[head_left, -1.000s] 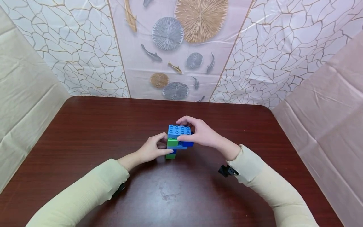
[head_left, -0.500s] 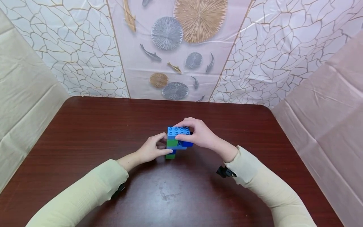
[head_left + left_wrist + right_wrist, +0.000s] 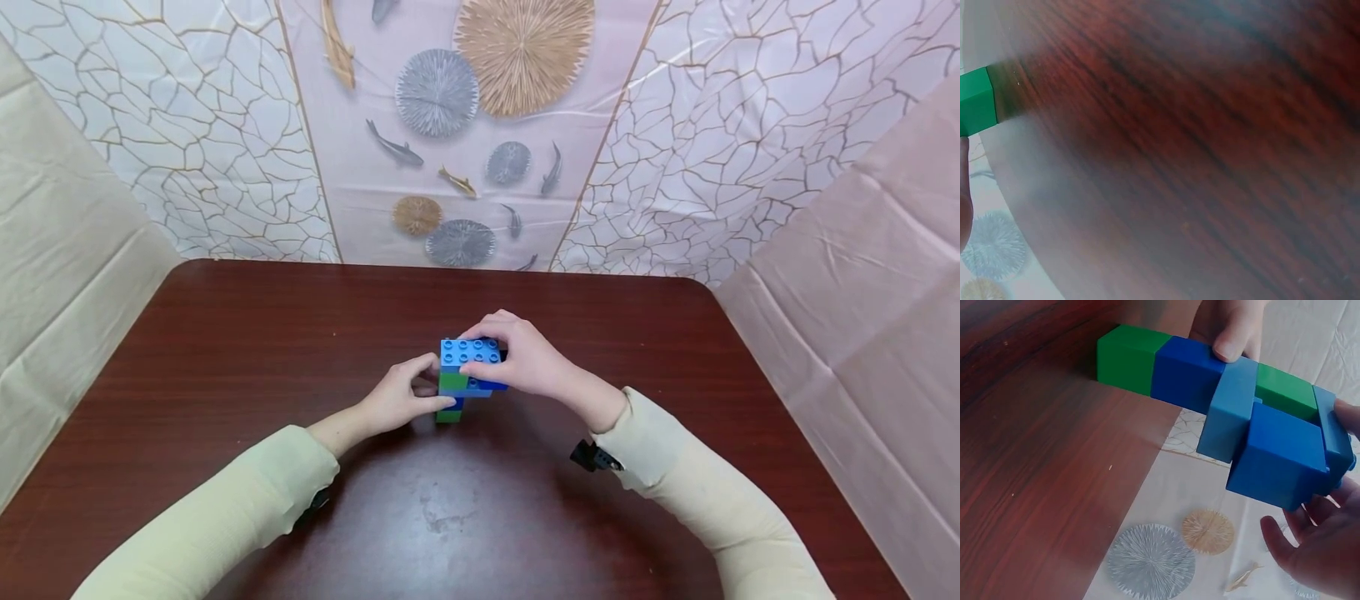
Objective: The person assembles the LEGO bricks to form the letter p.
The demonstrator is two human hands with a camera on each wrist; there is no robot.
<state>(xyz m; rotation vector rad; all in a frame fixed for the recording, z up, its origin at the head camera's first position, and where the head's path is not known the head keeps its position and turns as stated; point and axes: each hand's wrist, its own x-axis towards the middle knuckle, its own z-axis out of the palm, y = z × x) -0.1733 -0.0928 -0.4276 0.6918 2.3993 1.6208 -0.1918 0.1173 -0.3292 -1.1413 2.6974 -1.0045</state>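
Note:
A tower of toy building bricks stands on the table. From the bottom, the right wrist view has a green brick [image 3: 1129, 365], a dark blue brick [image 3: 1186, 370] and a light blue brick [image 3: 1229, 412]. Above these sit a second green brick [image 3: 1286, 390] and a second dark blue brick [image 3: 1282, 453] side by side, capped by a studded light blue top brick [image 3: 470, 352]. My left hand [image 3: 390, 400] pinches the tower around its lower dark blue brick. My right hand [image 3: 536, 357] grips the top brick, thumb in front and fingers behind. The left wrist view catches only the bottom green brick [image 3: 977, 103].
The dark wooden table [image 3: 285, 325] extends on all sides of the tower. Patterned cloth [image 3: 225, 133] rises behind its far edge, and plain cloth [image 3: 847, 275] hangs at both sides. Black wrist devices [image 3: 595, 456] sit under the sleeves.
My right hand has shifted slightly left, and its fingers have closed in against the far side of the top brick. The left hand keeps its hold on the tower.

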